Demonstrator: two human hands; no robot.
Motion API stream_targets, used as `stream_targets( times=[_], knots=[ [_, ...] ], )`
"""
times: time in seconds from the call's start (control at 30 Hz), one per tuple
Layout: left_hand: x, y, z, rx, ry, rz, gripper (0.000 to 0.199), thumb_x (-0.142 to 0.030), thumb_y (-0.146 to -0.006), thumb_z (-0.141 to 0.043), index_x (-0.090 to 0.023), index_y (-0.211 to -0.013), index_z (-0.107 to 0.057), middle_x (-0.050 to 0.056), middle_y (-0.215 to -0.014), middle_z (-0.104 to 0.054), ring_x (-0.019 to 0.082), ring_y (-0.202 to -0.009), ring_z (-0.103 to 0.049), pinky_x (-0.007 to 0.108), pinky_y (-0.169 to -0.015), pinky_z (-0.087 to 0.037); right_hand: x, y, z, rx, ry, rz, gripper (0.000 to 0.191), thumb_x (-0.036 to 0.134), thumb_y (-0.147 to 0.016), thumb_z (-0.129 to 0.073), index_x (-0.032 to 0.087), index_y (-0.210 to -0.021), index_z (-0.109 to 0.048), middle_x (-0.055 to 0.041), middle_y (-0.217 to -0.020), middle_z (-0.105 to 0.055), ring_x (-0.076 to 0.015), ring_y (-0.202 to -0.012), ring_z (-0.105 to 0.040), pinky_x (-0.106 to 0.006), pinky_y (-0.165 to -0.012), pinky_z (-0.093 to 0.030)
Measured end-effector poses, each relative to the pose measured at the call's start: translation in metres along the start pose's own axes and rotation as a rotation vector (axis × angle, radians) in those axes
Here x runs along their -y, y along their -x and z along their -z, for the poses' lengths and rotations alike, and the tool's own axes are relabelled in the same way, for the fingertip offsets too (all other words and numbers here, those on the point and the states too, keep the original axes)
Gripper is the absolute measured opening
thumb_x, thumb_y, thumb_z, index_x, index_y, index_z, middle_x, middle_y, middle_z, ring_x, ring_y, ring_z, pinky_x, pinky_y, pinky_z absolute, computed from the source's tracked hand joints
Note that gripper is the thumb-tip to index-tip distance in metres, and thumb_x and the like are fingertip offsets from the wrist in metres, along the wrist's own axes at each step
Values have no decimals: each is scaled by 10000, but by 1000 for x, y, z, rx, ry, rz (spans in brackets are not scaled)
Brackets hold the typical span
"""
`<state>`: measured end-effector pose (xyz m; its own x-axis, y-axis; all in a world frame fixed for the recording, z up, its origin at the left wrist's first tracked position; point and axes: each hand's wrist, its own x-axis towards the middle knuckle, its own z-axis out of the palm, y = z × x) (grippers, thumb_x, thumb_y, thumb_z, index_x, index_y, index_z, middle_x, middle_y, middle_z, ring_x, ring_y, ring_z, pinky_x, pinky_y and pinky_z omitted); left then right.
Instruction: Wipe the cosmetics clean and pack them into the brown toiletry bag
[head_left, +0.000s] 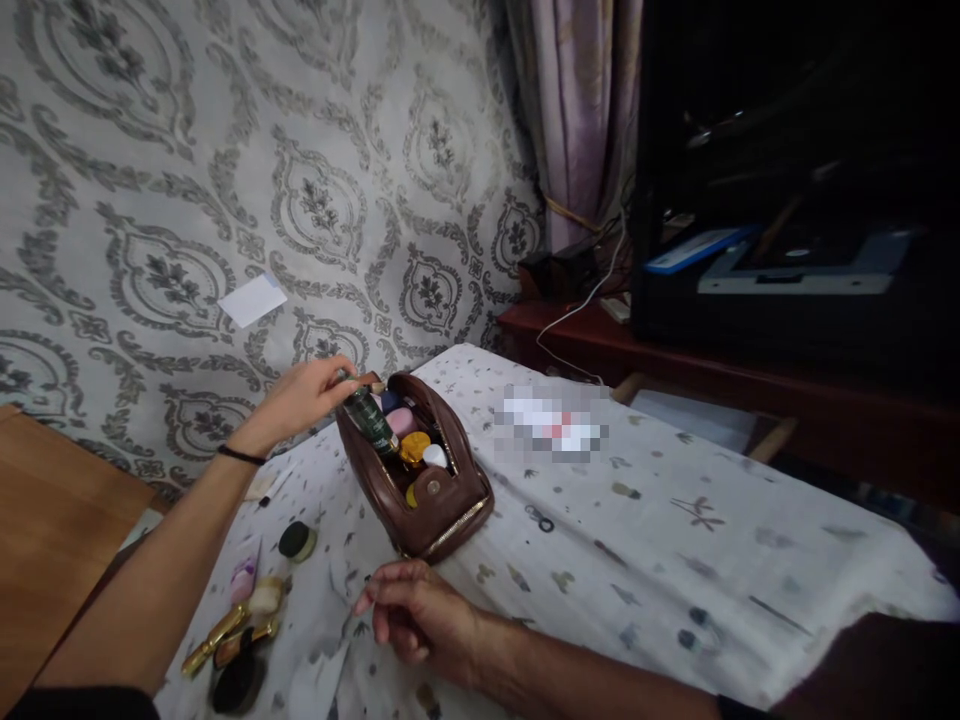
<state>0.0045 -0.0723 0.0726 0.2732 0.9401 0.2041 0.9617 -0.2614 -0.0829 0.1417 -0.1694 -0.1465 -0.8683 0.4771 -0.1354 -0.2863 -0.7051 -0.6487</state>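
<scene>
Covering the surface, a white patterned cloth ran from near the person's body towards the wall, creased in places. Grey damask wallpaper rose behind it, with a white paper against it. A purple curtain hung beyond the far end, beside a large dark screen above a reddish-brown cabinet, and a thin white cable trailed down there. A wooden panel stood at the far left.

On the cloth, a pixelated patch hid whatever lay to the right of the brown bag. Left of the bag were a dark-lidded jar, a purple tube, a cream-coloured jar, a gold tube and a black round item, the last four bunched together.

The bag lay unzipped on the cloth, with a pink item, a yellow item and a white item inside. The left hand grasped the upper end of a green bottle, which slanted into the opening, crowding its left side. Near the bag's closer end, the right hand had its fingers released and loosely curled.
</scene>
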Motion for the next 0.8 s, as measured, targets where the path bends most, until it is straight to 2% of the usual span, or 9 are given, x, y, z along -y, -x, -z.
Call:
stream_targets(
  times=[0.1, 0.2, 0.3, 0.47, 0.8],
  knots=[
    [-11, -4, 2, 51, -102, 22, 270, -408, -885, -478, -228, -998, -645, -25, -619, -532, 187, -601, -512, 265, -576, -288, -1, 0, 1, -9, 5, -4, 147, 274, -713, -640, 130, -696, -668, 40, -438, -565, -35, -284, -273, -237, -368, -67],
    [-20, -8, -1, 157, -159, 24, 282, -405, -903, -471, -239, -1045, -650, -3, -719, -607, 197, -648, -548, 265, -591, -300, 0, 1, 1, -13, 1, -3, 155, 281, -698, -650, 126, -696, -662, 35, -437, -564, -35, -286, -265, -245, -374, -57],
    [-20, -9, -9, 217, -177, 33, 297, -397, -910, -472, -248, -1097, -648, 12, -785, -650, 213, -706, -588, 265, -603, -325, 1, 1, 1, -13, 3, -5, 162, 286, -678, -653, 126, -699, -662, 32, -440, -567, -36, -288, -269, -249, -375, -57],
    [-6, -6, -30, 211, -81, 24, 291, -325, -865, -524, -253, -1118, -649, 3, -796, -659, 211, -737, -608, 265, -641, -368, -1, 0, 3, -20, 19, -9, 173, 304, -660, -634, 140, -704, -673, 43, -444, -570, -38, -293, -267, -244, -365, -67],
    [15, -11, -62, 193, 60, 5, 159, -340, -792, -609, -219, -862, -684, -15, -714, -608, 182, -693, -564, 266, -624, -341, 1, 0, 1, -41, 42, -9, 164, 295, -654, -619, 140, -688, -664, 41, -432, -563, -43, -285, -262, -246, -352, -58]
  ],
)
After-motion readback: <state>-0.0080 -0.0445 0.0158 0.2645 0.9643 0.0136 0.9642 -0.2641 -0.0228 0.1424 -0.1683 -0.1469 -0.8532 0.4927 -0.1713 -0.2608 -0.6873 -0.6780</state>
